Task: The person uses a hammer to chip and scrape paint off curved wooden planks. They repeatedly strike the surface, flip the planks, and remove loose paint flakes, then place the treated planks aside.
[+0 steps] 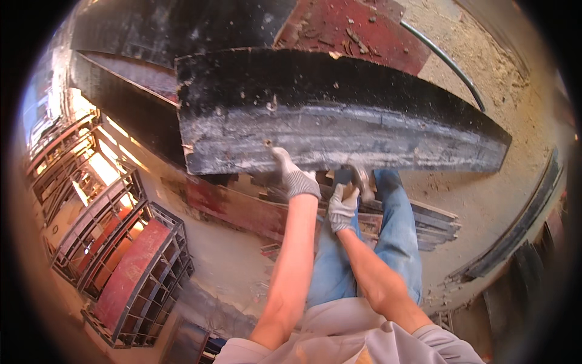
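Note:
A long black board (339,103), scuffed grey along its lower half, is held up flat in front of me. My left hand (295,176), in a grey-white glove, grips its lower edge near a small hole. My right hand (342,205), also gloved, is just below that edge, next to my left hand, with fingers curled by a dark object (344,176). I cannot tell what it holds. My legs in blue jeans (394,236) stand under the board.
Red panels in dark metal frames (130,267) lie at the left. Another red board (357,30) and dark sheets (163,27) lie beyond. A thin curved bar (448,64) crosses sandy ground at the upper right. Stacked dark planks (436,221) and strips (521,224) lie at the right.

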A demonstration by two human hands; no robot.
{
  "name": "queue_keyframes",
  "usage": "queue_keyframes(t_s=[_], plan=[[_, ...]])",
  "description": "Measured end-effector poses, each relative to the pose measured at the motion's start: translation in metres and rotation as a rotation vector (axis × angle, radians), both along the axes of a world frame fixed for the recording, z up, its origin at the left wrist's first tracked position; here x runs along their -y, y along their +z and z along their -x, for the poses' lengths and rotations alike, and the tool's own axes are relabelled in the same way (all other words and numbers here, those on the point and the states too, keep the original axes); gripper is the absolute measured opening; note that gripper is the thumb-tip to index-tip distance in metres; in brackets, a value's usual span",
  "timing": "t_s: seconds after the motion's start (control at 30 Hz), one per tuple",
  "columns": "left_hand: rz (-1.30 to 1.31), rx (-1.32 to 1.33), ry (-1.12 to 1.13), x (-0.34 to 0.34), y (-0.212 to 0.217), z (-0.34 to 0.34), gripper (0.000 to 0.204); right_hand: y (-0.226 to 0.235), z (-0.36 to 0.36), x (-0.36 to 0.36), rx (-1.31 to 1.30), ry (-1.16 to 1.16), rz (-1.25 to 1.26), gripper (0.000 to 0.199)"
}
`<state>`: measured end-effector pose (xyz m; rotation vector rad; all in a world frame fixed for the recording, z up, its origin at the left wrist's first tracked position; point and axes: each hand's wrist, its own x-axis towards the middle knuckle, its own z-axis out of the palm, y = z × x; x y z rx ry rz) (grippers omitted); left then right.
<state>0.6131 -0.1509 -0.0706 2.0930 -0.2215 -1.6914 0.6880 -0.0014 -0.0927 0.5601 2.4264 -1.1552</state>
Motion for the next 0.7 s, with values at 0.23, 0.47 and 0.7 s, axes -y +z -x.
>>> queue_keyframes(t_s=[0.23,0.47,0.7], plan=[[0.005,-0.158,-0.178,-0.006,0.035,0.008,0.103,0.071,0.052,-0.066,0.263,0.274,0.152,0.033],[0.015,-0.066,-0.114,-0.013,0.066,0.024,0.091,0.181,0.174,-0.122,0.539,0.120,0.813,0.049],[0.039,-0.084,-0.101,-0.017,0.064,0.024,0.085,0.187,0.169,-0.137,0.287,0.265,0.311,0.032]])
